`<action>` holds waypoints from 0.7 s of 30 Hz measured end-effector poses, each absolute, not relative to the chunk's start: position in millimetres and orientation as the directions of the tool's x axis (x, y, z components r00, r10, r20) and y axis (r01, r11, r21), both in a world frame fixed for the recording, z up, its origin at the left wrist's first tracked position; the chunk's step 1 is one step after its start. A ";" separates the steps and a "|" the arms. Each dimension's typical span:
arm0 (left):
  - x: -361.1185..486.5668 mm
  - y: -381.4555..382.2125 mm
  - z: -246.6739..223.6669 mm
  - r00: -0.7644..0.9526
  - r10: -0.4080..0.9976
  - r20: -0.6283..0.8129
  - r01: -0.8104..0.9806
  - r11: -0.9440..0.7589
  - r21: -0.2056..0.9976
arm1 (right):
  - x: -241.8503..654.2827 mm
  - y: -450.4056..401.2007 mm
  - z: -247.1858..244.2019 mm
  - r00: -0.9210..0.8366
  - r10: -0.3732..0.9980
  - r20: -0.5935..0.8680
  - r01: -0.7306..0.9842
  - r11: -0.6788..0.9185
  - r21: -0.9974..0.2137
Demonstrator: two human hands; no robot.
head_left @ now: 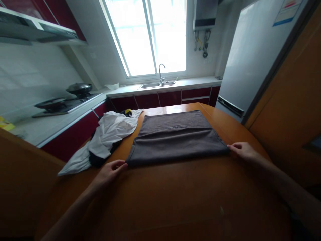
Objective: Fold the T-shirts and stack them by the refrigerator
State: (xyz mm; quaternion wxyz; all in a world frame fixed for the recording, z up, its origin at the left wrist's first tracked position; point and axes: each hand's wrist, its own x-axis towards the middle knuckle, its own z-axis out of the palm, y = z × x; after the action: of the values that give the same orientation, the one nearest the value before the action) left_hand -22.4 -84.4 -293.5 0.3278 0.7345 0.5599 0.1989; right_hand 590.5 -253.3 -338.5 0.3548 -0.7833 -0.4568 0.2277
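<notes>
Two bare hands and two bare forearms are in view — the left hand (110, 171) and the right hand (242, 151) both slender, with slim fingers and narrow wrists. The left forearm (72, 209) and the right forearm (281, 179) are slim too, their outlines smooth and widening gently away from the wrists. Finer details — the fingernails, for instance — are too small and blurred to tell.

wooden table (175, 194): dark grey cloth (173, 144) folded over itself, centre; crumpled white garment (110, 129) at left edge, apart.
</notes>
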 end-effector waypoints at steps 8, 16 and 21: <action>-13.2 -91.5 -297.3 0.227 0.974 -0.016 0.666 -0.143 0.732 | 570.7 -256.6 -334.3 0.489 0.872 -0.006 0.538 -0.306 -0.785; -26.7 -106.2 -290.5 0.365 0.930 0.037 0.600 -0.265 0.755 | 547.2 -277.0 -326.5 0.489 0.872 0.005 0.578 -0.320 -0.751; -54.7 -145.4 -285.6 0.362 0.932 0.019 0.628 -0.259 0.734 | 534.4 -320.4 -334.7 0.458 0.889 -0.006 0.566 -0.296 -0.770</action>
State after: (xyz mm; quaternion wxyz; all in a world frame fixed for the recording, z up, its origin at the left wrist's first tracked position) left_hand -54.7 -145.4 -285.6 0.3257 0.7583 0.5142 0.2335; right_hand 534.4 -320.4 -334.7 0.3617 -0.7733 -0.4703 0.2237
